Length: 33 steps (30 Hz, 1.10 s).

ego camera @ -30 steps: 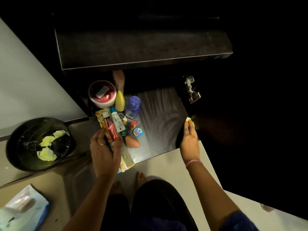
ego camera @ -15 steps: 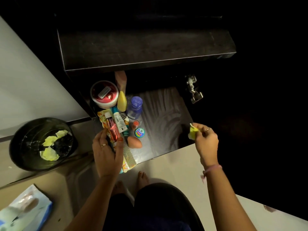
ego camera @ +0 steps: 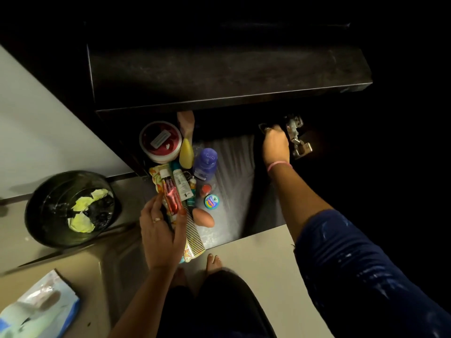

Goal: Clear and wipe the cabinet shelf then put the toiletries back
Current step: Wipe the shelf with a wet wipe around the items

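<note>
The dark cabinet shelf (ego camera: pixel 235 174) shows wet streaks on its bare right half. Toiletries crowd its left side: a red-lidded white jar (ego camera: pixel 159 141), a yellow bottle (ego camera: pixel 186 153), a purple bottle (ego camera: pixel 206 163), a white tube (ego camera: pixel 181 184), a small blue-green tin (ego camera: pixel 211 201), a brown egg-shaped sponge (ego camera: pixel 205 218) and a comb (ego camera: pixel 194 231). My left hand (ego camera: pixel 159 231) grips the red tube (ego camera: pixel 172 196) over a patterned pouch at the shelf's front edge. My right hand (ego camera: pixel 275 145) reaches to the shelf's back right corner, fingers curled. The yellow wipe is hidden under it.
A metal door hinge (ego camera: pixel 296 140) sits just right of my right hand. A dark upper ledge (ego camera: pixel 219 69) overhangs the shelf. A black bin (ego camera: pixel 70 208) with used yellow wipes stands on the floor at left. A wipes pack (ego camera: pixel 36 311) lies at bottom left. My bare feet (ego camera: pixel 212 261) are below the shelf.
My right hand lifted the yellow wipe from the shelf's front right edge, then moved far back beside the hinge. My left hand stayed on the tubes.
</note>
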Available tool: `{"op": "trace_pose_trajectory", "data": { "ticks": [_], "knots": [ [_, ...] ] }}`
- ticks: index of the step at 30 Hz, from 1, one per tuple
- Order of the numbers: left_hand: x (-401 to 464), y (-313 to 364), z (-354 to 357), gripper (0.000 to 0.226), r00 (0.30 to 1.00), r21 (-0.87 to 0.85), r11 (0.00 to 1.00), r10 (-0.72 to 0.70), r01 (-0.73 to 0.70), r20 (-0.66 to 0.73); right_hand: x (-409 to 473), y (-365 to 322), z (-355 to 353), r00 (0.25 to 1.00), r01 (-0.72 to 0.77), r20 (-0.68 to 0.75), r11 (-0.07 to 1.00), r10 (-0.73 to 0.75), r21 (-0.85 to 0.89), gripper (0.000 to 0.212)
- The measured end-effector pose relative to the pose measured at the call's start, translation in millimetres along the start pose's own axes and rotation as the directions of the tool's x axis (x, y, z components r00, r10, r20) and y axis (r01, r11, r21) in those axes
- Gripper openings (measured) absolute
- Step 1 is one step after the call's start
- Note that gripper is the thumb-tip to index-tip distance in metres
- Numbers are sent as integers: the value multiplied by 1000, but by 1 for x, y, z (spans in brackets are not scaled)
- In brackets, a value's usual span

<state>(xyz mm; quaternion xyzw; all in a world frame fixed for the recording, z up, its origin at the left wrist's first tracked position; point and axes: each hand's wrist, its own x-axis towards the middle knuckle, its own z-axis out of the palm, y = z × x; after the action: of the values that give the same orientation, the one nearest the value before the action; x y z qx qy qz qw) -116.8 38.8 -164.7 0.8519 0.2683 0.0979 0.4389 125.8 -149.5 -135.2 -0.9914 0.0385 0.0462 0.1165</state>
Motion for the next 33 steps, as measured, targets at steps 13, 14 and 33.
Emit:
{"op": "trace_pose_trajectory", "data": {
  "ticks": [13,14,33],
  "knots": [
    [0,2,0,67,1000,18,1000,5,-5,3,-179,98,-13,605,669,454,727,-654,156,47],
    [0,2,0,68,1000,21,1000,2,-2,0,-173,98,-24,594,685,481,719,-644,117,47],
    [-1,-1,2,67,1000,23,1000,9,-9,-16,-216,104,-6,734,634,317,773,-600,-4,58]
  ]
}}
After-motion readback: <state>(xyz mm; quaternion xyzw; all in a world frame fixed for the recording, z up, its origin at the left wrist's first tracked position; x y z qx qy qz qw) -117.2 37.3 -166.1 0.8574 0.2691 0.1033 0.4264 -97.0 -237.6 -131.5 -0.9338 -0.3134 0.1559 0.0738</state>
